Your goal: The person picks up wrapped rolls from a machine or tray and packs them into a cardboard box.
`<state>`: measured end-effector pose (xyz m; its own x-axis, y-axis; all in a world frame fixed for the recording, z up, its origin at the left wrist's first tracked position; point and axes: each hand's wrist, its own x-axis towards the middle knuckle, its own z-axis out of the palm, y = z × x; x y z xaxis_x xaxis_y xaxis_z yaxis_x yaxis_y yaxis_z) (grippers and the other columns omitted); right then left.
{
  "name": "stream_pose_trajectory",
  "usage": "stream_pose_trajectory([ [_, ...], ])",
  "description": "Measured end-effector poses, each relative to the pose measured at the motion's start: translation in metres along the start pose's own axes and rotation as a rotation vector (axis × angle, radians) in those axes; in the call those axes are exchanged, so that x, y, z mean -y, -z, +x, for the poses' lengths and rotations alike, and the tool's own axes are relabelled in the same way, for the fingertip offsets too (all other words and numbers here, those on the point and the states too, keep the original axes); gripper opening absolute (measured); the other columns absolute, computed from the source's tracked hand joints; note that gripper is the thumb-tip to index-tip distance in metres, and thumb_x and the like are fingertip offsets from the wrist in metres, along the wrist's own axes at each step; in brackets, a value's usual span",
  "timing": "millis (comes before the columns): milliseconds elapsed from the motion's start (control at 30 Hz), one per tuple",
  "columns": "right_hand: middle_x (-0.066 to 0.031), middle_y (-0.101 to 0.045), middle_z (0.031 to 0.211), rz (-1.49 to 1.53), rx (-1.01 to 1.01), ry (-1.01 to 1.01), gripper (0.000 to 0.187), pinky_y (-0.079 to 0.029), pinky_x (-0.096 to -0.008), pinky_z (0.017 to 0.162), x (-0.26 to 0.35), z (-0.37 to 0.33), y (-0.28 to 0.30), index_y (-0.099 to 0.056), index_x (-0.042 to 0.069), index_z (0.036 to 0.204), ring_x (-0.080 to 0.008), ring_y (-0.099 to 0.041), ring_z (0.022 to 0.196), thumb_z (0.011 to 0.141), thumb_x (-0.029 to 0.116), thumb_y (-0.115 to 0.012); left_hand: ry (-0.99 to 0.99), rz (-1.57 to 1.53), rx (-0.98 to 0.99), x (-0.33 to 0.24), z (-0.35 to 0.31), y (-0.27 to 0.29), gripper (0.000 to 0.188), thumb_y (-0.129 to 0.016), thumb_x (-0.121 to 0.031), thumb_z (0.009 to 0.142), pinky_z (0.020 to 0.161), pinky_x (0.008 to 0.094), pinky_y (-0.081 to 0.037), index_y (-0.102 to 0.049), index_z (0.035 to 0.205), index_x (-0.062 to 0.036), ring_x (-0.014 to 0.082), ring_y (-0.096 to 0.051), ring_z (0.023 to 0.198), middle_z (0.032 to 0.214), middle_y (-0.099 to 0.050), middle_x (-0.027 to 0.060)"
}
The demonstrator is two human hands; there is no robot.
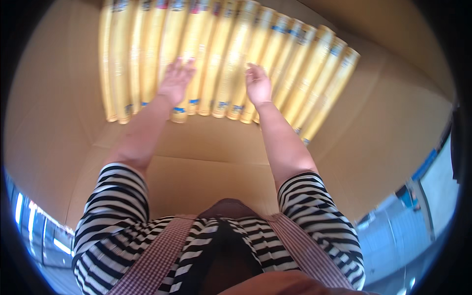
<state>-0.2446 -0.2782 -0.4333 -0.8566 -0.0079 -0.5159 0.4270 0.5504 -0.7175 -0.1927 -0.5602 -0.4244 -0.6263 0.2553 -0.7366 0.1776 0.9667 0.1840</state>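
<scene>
A row of long yellow wrapped rolls (237,54) lies side by side in a large cardboard box (206,142). Clear wrap shines on them, and small blue marks show near their ends. My left hand (176,83) rests over the left-middle rolls, palm down, its fingers stretched out and a little apart. Over the rolls right of the middle is my right hand (258,84), its fingers loosely bent and slightly blurred. Nothing shows gripped in it. How firmly either hand touches the rolls I cannot tell.
The box's tall right wall (383,113) and left wall (54,98) rise around my arms. Its near side comes up close to my body. Outside, a blue-grey floor (393,236) shows at the lower right, and bright strips of light at the lower left.
</scene>
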Motion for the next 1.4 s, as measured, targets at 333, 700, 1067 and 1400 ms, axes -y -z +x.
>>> stream_pose_trajectory([
  [333, -0.0261, -0.056, 0.136, -0.793, -0.146, -0.567, 0.086, -0.048, -0.0426, 0.107, -0.015, -0.004, 0.14, -0.039, -0.004, 0.141, -0.0381, -0.058, 0.125, 0.08, 0.039, -0.083, 0.086, -0.126, 0.058, -0.032, 0.005, 0.037, 0.058, -0.05, -0.005, 0.093, 0.128, 0.0474, -0.012, -0.044, 0.151, -0.0082, 0.0384, -0.01, 0.155, 0.17, -0.012, 0.0078],
  [700, -0.0306, -0.064, 0.122, -0.401, 0.107, -0.274, 0.088, -0.049, -0.0416, 0.103, 0.011, -0.006, 0.046, -0.039, -0.013, 0.137, -0.0402, -0.064, 0.116, 0.082, 0.042, -0.081, 0.041, -0.403, -0.316, -0.058, 0.01, 0.049, 0.059, -0.063, -0.017, 0.093, 0.124, 0.0459, -0.023, -0.046, 0.15, -0.0132, 0.0308, -0.026, 0.151, 0.163, -0.029, 0.011],
  [1067, -0.0167, -0.058, 0.143, -0.086, 0.784, -0.166, 0.039, -0.045, -0.0367, 0.107, 0.016, -0.018, -0.044, -0.061, 0.004, 0.133, -0.0273, -0.056, 0.13, 0.095, 0.005, -0.057, -0.122, -0.101, -0.078, -0.049, 0.024, 0.014, 0.055, -0.049, -0.002, 0.09, 0.121, 0.0417, -0.027, -0.048, 0.145, -0.0067, 0.0301, -0.035, 0.141, 0.163, -0.03, 0.0084],
  [1400, -0.0251, -0.058, 0.129, -0.769, -0.823, -0.516, 0.065, -0.048, -0.0423, 0.103, -0.022, 0.021, 0.202, -0.054, -0.005, 0.131, -0.0373, -0.056, 0.123, 0.081, 0.025, -0.083, -0.053, 0.031, 0.129, -0.066, -0.005, -0.001, 0.076, -0.051, 0.006, 0.087, 0.124, 0.0396, -0.027, -0.027, 0.158, -0.0066, 0.0362, -0.02, 0.152, 0.169, -0.004, 0.0122],
])
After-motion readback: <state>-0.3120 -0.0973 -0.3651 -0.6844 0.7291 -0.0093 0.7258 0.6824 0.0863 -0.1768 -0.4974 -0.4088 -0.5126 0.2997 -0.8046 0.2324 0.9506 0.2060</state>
